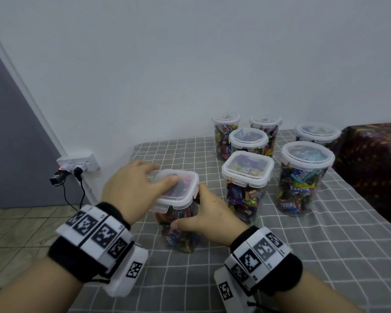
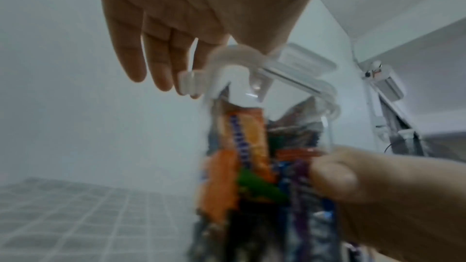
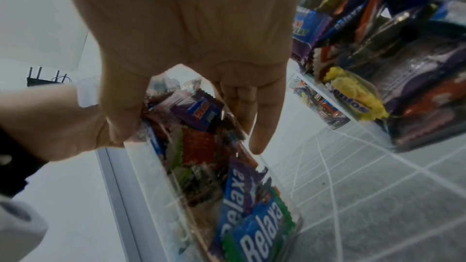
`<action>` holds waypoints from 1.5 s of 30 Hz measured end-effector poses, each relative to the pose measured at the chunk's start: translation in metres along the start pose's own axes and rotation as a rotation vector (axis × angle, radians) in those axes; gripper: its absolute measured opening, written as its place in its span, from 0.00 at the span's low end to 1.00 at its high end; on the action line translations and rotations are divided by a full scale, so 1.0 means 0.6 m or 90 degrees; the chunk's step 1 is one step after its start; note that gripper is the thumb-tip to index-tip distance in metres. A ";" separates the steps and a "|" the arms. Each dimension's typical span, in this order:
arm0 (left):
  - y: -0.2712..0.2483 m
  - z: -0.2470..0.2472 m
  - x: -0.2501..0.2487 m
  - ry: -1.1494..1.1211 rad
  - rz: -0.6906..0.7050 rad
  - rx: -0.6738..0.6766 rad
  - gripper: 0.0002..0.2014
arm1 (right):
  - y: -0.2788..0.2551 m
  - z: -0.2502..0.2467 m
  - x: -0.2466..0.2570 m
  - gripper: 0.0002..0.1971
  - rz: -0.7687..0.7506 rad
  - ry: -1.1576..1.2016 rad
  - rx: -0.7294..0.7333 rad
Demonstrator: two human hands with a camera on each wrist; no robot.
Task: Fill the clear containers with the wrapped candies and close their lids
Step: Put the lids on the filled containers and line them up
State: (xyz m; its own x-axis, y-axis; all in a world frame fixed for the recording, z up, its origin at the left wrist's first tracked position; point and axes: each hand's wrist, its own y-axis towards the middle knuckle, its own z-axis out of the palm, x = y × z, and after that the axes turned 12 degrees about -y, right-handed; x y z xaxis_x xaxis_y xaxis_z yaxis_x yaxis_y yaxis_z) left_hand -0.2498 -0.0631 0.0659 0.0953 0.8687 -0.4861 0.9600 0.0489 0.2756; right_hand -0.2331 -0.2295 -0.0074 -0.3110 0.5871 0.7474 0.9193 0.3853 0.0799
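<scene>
My right hand (image 1: 209, 214) wraps the near jar (image 1: 178, 224) low on its wall, holding it on the checked table (image 1: 303, 256); my left hand (image 1: 131, 188) lies flat-fingered on its lid (image 1: 178, 188), pressing, holding nothing. The latches (image 2: 188, 82) look unsnapped, so I would seat the lid evenly, then fold each flap down while the right grip steadies the jar. Candies inside read "Relaxa" (image 3: 254, 232). Farther off, six lidded jars (image 1: 247, 175) stand filled; one yellow wrapper reads "…ntos" (image 3: 355, 99).
</scene>
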 end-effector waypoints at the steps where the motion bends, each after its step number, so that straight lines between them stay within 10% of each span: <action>1: -0.004 -0.005 0.010 -0.001 -0.016 -0.014 0.33 | 0.000 0.000 0.000 0.43 -0.001 0.001 0.002; 6: -0.009 -0.002 0.027 -0.139 -0.044 -0.009 0.16 | 0.000 -0.002 0.001 0.42 -0.007 0.002 0.000; 15: -0.012 0.008 0.034 -0.189 -0.033 -0.015 0.16 | -0.005 -0.005 0.007 0.39 -0.006 -0.011 -0.001; 21: -0.016 -0.005 0.059 -0.228 0.076 0.157 0.53 | -0.006 -0.006 0.008 0.40 -0.006 -0.011 -0.007; 39: -0.037 0.007 0.063 -0.164 0.123 0.093 0.51 | -0.012 -0.007 0.019 0.40 -0.003 0.061 0.004; 45: -0.053 0.031 0.074 -0.303 0.072 0.087 0.53 | -0.050 -0.028 0.044 0.41 -0.033 -0.201 -0.022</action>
State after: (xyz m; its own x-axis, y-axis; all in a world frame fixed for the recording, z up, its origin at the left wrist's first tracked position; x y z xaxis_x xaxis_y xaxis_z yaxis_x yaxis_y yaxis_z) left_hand -0.2709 -0.0351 0.0202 0.2799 0.5428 -0.7919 0.9593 -0.1254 0.2531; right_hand -0.2649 -0.2374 0.0210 -0.4120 0.7617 0.5001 0.9063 0.3993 0.1385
